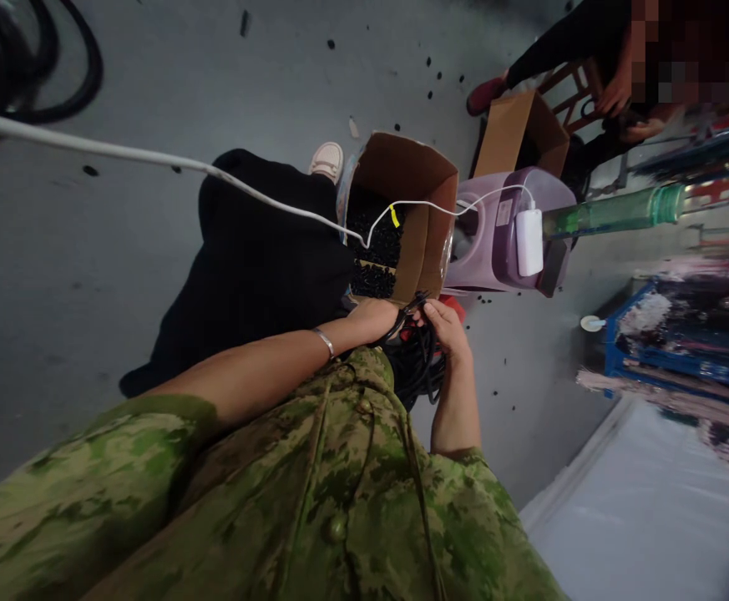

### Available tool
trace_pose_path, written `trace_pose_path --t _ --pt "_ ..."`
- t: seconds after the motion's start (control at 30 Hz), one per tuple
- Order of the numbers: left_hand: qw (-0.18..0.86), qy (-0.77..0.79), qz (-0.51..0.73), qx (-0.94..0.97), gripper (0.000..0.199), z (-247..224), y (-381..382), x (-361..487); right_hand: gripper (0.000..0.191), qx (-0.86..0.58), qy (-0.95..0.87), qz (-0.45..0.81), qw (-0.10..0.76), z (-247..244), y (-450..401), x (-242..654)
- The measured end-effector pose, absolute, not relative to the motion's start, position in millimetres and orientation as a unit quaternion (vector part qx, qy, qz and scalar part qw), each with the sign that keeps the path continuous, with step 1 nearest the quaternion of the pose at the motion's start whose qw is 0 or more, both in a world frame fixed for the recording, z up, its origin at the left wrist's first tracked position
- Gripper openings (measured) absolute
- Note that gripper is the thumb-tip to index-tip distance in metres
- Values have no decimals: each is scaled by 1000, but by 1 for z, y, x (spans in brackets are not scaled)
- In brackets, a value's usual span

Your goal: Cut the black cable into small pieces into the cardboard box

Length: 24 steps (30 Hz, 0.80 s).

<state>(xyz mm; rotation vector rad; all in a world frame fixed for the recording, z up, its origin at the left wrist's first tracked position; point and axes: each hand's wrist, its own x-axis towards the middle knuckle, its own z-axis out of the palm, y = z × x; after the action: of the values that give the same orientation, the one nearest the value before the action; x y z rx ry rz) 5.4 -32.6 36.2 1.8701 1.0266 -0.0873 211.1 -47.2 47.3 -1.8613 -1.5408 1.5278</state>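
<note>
My left hand (375, 320), with a metal bracelet on its wrist, is closed at the near edge of a cardboard box (423, 238). My right hand (445, 324) faces it, thumb and fingers pinched together. Between the two hands run thin black cords (409, 314), and both hands grip them. A bundle of black cords (423, 367) hangs below the hands, against my camouflage shirt. Many small black pieces (377, 238) lie inside the box, too small to make out exactly. Something red (453, 307) shows behind my right hand.
A white cable (239, 179) crosses over the box to a white block (530, 242) by a purple plastic stool (495, 188). Beyond are a green bottle (627, 209), another cardboard box (511, 133) and a seated person (564, 42). Black bits dot the floor (214, 83).
</note>
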Motion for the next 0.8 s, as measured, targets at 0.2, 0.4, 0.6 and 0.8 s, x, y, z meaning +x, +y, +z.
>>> trace_pose_path --t 0.2,0.4,0.6,0.8 --pt "520 437 -32 733 44 34 -31 8 43 -642 -555 508 149 44 -48 205" --pt "532 451 -97 710 45 34 -29 10 40 -673 -665 300 125 30 -62 196" --pt "544 450 -120 698 47 37 -28 8 38 -677 -720 147 41 24 -71 189" --pt "513 438 -116 729 43 32 -31 9 37 -667 -739 96 -3 20 -72 190"
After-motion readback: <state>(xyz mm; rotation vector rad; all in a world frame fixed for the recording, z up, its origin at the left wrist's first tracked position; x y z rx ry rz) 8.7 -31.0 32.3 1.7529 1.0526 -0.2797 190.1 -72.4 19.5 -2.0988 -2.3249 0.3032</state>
